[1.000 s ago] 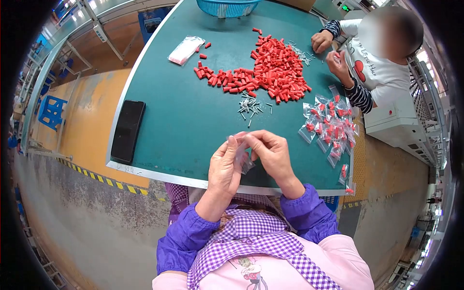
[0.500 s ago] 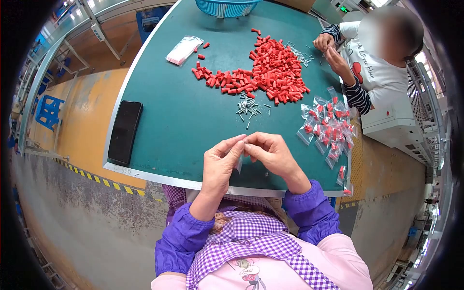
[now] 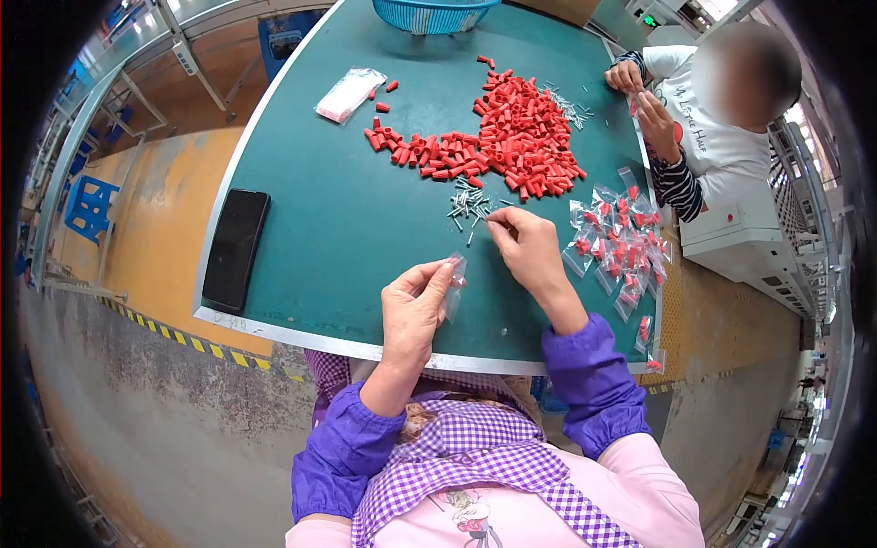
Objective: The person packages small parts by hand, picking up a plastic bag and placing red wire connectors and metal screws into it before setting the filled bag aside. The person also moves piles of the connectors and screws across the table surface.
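Note:
My left hand (image 3: pixel 413 306) pinches a small clear plastic bag (image 3: pixel 456 297) between thumb and fingers near the table's front edge. A bit of red shows at the bag's top, by my fingertips. My right hand (image 3: pixel 528 251) is at the small pile of metal screws (image 3: pixel 468 203), thumb and forefinger drawn together at its right side. Whatever is between those fingertips is too small to make out. Just beyond the screws lies a big heap of red plastic caps (image 3: pixel 525 132). Filled clear bags with red caps (image 3: pixel 621 242) are piled to the right of my right hand.
On the green table (image 3: pixel 320 265) lie a black phone (image 3: pixel 236 248) at left and a pack of clear bags (image 3: pixel 350 95). A blue basket (image 3: pixel 434 16) stands at the far edge. Across the right side, a co-worker's hands (image 3: pixel 639 96) are near more screws (image 3: pixel 574 110).
My hands have parted. The right one has moved forward to the screws, while the left stays near the front edge with the bag, now more exposed.

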Available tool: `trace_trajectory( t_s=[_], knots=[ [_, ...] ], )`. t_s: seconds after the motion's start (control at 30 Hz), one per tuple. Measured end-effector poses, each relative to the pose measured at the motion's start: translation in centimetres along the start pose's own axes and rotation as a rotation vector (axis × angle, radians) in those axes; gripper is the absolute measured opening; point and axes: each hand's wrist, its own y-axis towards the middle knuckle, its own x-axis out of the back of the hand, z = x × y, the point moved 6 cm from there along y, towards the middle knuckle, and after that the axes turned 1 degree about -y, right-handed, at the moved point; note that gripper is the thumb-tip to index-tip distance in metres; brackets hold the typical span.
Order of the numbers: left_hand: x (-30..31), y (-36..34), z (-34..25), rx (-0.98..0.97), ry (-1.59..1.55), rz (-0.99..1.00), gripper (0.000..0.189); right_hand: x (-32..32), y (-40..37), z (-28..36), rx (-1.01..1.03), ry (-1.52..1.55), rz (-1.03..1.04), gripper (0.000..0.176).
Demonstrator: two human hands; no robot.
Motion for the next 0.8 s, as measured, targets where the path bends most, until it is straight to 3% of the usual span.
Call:
trace_trajectory(
  t_s=[0.13, 0.37, 0.8],
  knots=[
    [-0.1, -0.1, -0.2, 0.032, -0.002, 0.010, 0.016, -0.9, 1.0, -0.8, 0.089, -0.341, 0.008, 0.014],
    [0.2, 0.0, 0.0, 0.023, 0.020, -0.042, 0.017, -1.2, 1.9, 0.1, 0.082, -0.402, 0.084, 0.013],
    [-0.1, 0.2, -0.3, 0.006, -0.045, 0.003, 0.013, -2.7, 3.9, 1.5, 0.295, -0.551, 0.230, 0.007]
  ],
)
